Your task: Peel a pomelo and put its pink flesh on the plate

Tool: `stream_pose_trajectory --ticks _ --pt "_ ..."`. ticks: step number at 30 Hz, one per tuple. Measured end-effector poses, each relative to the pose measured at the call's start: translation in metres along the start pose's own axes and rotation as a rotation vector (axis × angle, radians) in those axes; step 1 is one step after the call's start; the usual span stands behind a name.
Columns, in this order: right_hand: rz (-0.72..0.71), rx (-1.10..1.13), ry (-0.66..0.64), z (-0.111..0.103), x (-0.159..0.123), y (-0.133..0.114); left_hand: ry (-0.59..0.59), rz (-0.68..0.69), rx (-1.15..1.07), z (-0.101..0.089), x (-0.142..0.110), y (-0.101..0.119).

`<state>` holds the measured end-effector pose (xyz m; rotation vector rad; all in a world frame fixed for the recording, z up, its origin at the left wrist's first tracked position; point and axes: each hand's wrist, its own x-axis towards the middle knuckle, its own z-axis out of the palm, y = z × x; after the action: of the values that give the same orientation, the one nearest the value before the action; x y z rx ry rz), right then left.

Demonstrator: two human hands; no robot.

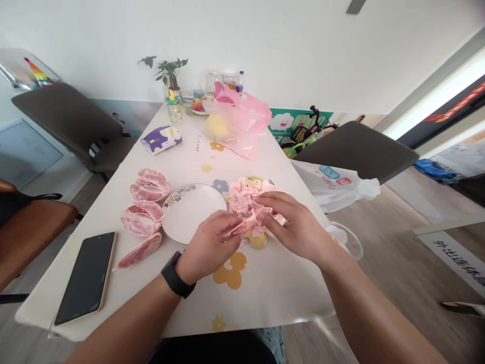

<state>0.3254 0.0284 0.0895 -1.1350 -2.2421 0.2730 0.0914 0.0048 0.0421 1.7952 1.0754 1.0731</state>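
Both hands work over the right side of the table [273, 303]. The left hand [206, 245] has its thumb and fingers pinched on the near-left end of a pink fruit piece [250, 221]; the right hand [297, 227] has thumb and fingertips closed on its other side. The piece is just above a heap of pale pink peelings [242, 196], to the right of a white plate [195, 215] with small figures printed along its far rim. Left of that plate lie two large fruit chunks [149, 185] and, nearer, a slim fruit wedge [140, 251].

Farther off, a translucent pink bag [250, 119] has a round yellow thing [217, 126] showing through its left side. Beyond it, a small dish [200, 112] carries a red apple [197, 104], and a plant pot [176, 96] holds a leafy plant [171, 70]. A white carrier bag [333, 184] is beside the right edge; its contents cannot be told. Below that edge, a clear container [356, 246] has something whitish inside, partly hidden by the right forearm.
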Motion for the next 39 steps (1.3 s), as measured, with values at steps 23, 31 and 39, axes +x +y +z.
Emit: stream_pose_trajectory --ticks 23,31,39 --pt "-0.308 -0.583 -0.787 -0.001 0.049 -0.044 -0.116 0.103 0.463 0.001 -0.001 -0.002" --pt "-0.191 -0.478 -0.783 0.002 0.055 -0.044 -0.134 0.104 0.425 0.001 0.000 -0.003" --pt "0.015 -0.285 -0.734 -0.006 0.056 -0.038 -0.067 0.121 0.227 -0.002 0.001 -0.002"
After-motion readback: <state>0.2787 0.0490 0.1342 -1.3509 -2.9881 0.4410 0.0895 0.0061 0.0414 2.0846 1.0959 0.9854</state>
